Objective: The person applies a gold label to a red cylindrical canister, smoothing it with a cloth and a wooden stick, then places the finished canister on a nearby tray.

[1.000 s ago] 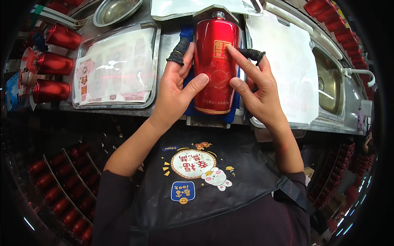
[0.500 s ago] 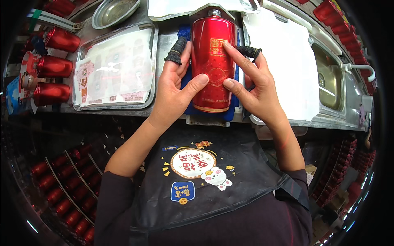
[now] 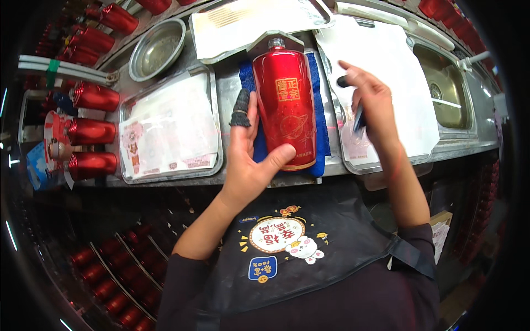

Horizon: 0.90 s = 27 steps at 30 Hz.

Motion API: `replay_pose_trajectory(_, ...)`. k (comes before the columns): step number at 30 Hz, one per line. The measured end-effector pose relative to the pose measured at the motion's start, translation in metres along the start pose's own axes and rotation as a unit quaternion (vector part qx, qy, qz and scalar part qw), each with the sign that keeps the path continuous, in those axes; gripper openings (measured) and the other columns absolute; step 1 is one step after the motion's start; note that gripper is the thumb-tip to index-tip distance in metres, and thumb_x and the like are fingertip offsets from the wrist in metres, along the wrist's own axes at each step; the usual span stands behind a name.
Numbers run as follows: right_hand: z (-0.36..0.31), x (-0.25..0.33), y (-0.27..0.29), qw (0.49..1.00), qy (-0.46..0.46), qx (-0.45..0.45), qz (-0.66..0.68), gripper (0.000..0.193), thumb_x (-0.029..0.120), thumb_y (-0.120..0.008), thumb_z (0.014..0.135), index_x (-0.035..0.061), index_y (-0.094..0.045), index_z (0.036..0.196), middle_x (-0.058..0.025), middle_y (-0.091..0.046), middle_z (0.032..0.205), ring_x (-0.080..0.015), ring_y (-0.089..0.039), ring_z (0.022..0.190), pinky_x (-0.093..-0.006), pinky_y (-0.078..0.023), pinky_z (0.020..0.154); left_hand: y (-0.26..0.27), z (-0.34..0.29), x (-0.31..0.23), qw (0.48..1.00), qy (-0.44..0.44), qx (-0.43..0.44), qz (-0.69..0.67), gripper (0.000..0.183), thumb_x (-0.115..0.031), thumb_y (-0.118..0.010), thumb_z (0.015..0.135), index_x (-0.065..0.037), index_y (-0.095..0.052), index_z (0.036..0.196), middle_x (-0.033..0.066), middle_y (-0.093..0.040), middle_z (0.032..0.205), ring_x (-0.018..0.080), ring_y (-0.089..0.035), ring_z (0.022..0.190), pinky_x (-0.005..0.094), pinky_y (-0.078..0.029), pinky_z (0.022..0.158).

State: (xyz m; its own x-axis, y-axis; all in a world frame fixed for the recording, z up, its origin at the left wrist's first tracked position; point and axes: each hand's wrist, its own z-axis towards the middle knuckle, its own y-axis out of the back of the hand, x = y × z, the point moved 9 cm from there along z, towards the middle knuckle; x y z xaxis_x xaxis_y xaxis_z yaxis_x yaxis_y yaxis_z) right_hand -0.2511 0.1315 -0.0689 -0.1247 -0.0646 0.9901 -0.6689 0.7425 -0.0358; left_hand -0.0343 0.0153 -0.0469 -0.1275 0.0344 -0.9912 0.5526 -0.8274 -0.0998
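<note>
A glossy red bottle [image 3: 284, 118] with gold markings lies on a blue cloth [image 3: 323, 127], its neck at an angled metal rest [image 3: 295, 44]. My left hand [image 3: 245, 160] grips its left side, thumb on the lower front; a black cover wraps one finger. Off to the right, apart from the bottle, my right hand [image 3: 375, 102] hovers over a tray of white sheets [image 3: 395, 71]. Its index finger points out, and another fingertip wears a black cover. A slim dark thing [image 3: 360, 120] shows in its curled lower fingers; its kind cannot be made out.
To the left stands a metal tray [image 3: 217, 140] of pale printed sheets, with a steel bowl [image 3: 179, 33] behind. Several red bottles [image 3: 91, 132] line the far left. Another tray [image 3: 207, 47] lies at the back. A sink [image 3: 464, 116] is at the right.
My right hand has left the bottle and moved right, over the sheets. My left hand stays on the bottle. The view has shifted.
</note>
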Motion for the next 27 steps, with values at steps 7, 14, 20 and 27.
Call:
replay_pose_trajectory(7,-0.03,0.039,-0.02,0.996,0.011,0.069,0.051,0.053,0.005,-0.069,0.087,0.0005,-0.052,0.137,-0.0049,-0.063,0.106,-0.0088,-0.062,0.095,-0.0233,-0.052,0.085,-0.006,-0.003,0.003,0.999,0.004,0.024,0.021,0.107,-0.009,-0.081,0.085,0.006,-0.005,0.159,0.0232,-0.019,0.165,0.0293,-0.027,0.152,0.0412,-0.027,0.123)
replay_pose_trajectory(14,-0.071,0.11,-0.101,0.831,0.432,0.224,-0.269,0.029,0.0,-0.073,0.074,0.0019,-0.061,0.101,-0.0142,-0.062,0.088,-0.0357,-0.064,0.082,-0.0415,-0.054,0.072,-0.01,0.0,0.003,0.998,0.021,0.044,0.034,0.106,-0.006,-0.079,0.084,0.006,-0.006,0.16,0.0219,-0.019,0.166,0.028,-0.03,0.151,0.0398,-0.03,0.121)
replay_pose_trajectory(20,0.0,0.143,-0.109,0.695,0.643,0.088,-0.309,0.023,0.006,-0.074,0.08,0.0063,-0.061,0.099,-0.0107,-0.063,0.089,-0.0308,-0.064,0.08,-0.0378,-0.052,0.069,-0.01,-0.004,0.001,0.999,-0.005,0.029,0.041,0.104,-0.003,-0.077,0.085,0.005,-0.005,0.16,0.0217,-0.01,0.169,0.0298,-0.019,0.155,0.0418,-0.02,0.125)
replay_pose_trajectory(27,-0.129,0.086,-0.1,0.753,0.535,0.233,-0.305,0.019,0.003,-0.079,0.073,0.0079,-0.063,0.082,-0.004,-0.057,0.074,-0.0229,-0.061,0.069,-0.038,-0.054,0.062,0.007,-0.004,0.003,0.993,0.029,0.036,-0.111,0.081,-0.009,-0.052,0.091,0.009,-0.009,0.158,0.0243,-0.01,0.169,0.0325,-0.011,0.158,0.0436,-0.007,0.127)
